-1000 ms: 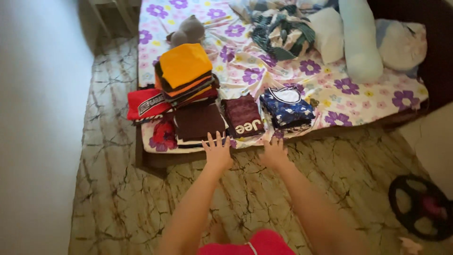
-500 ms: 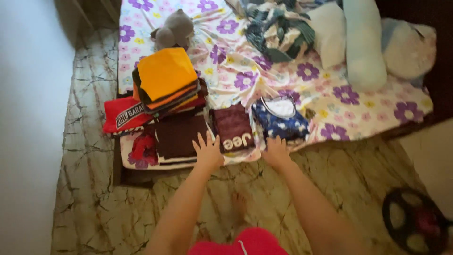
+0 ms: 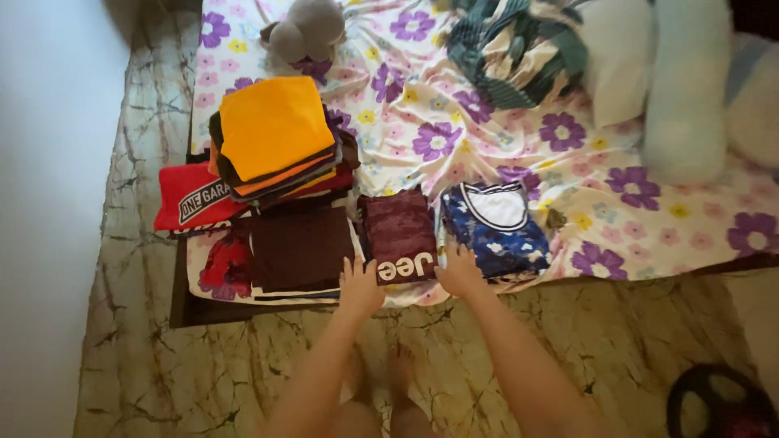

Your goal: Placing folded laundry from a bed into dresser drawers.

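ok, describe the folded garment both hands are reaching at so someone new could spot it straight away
Start at the bed with the white sheet printed with purple flowers and go to its near edge, where folded clothes lie in a row. The folded dark maroon garment sits mid-row, between the left hand and right hand. Unlike the plain dark brown fold to its left and the blue patterned one to its right, it shows large white lettering at its near end.

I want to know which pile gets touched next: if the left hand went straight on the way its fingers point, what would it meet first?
Most likely the folded maroon shirt; the left hand is already at its near corner.
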